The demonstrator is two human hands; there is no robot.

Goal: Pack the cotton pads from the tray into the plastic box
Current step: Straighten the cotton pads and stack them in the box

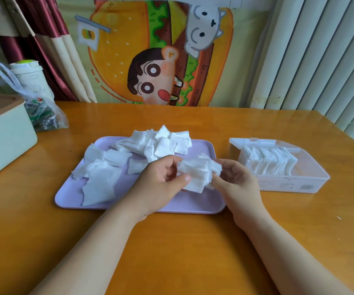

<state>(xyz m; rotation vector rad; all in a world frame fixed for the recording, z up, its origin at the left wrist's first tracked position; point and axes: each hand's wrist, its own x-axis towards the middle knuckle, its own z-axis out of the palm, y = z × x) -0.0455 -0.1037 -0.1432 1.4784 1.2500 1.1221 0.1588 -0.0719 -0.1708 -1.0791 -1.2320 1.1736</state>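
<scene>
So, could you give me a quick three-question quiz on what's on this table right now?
1. True or false: the box already holds pads.
2. By the person's own sides, the box stands on which side of the tray? A left, B right, C behind.
3. What do the left hand and right hand hold together over the tray?
Key: 1 true. 2 B. 3 a stack of pads, pinched from both ends.
</scene>
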